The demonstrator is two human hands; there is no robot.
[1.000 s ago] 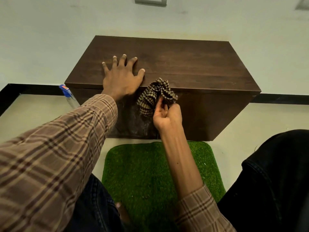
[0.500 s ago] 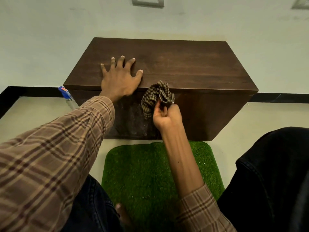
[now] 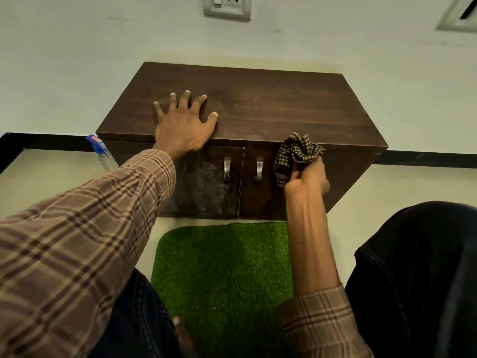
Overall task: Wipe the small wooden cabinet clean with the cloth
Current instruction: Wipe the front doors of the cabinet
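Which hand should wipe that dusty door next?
The right hand, probably: it already grips the cloth against the cabinet front. The left hand lies flat on top, steadying. The smeary left door sits close by.

Small dark wooden cabinet (image 3: 271,109), two doors, two metal handles (image 3: 227,167), stood against a pale wall. Left hand (image 3: 184,125) lay flat, fingers spread, on the top near its front edge. Right hand (image 3: 307,175) gripped a bunched checked cloth (image 3: 296,153) against the upper right door. Left door showed whitish smears. Green turf mat (image 3: 222,275) lay before the cabinet; blue-capped bottle (image 3: 99,148) beside its left end; wall socket (image 3: 227,6) above.
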